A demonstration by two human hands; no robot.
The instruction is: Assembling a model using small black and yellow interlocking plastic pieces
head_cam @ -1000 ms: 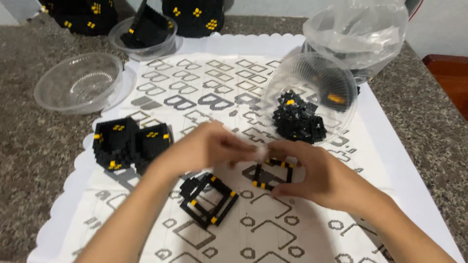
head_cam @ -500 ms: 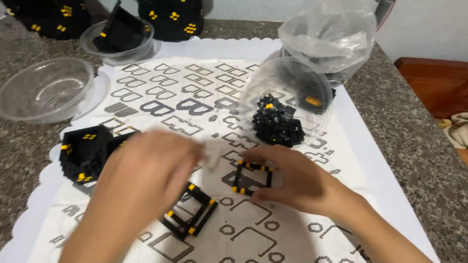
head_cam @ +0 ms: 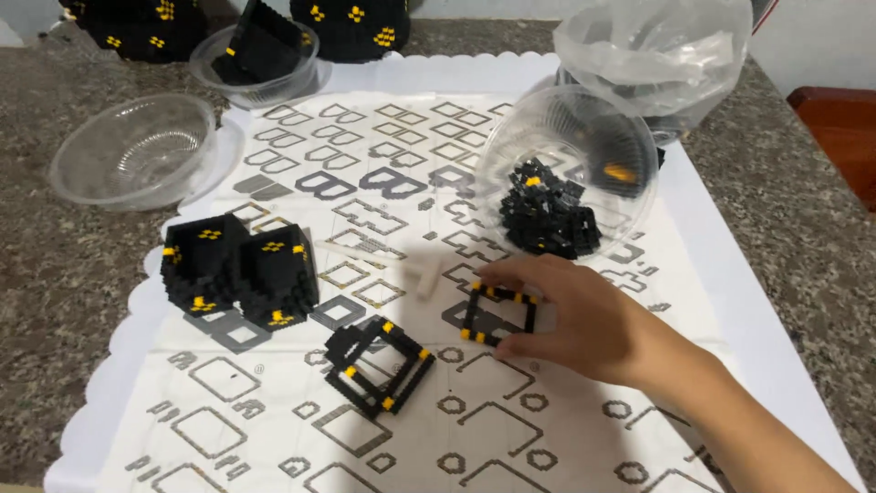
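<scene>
Black-and-yellow brick frame (head_cam: pixel 497 315) sits pinched in the right hand (head_cam: pixel 584 319), fingers curled, forearm angled from lower right.

The square brick frame (head_cam: pixel 497 314) is black with yellow studs at its corners, as is the larger frame (head_cam: pixel 379 365). The stacked brick blocks (head_cam: pixel 239 270) are black with small yellow marks. The loose bricks (head_cam: pixel 547 215) look black, perhaps with one yellow piece. The mat (head_cam: pixel 301 429) is white with grey outlined shapes. The counter (head_cam: pixel 55 274) is speckled grey-brown.
</scene>
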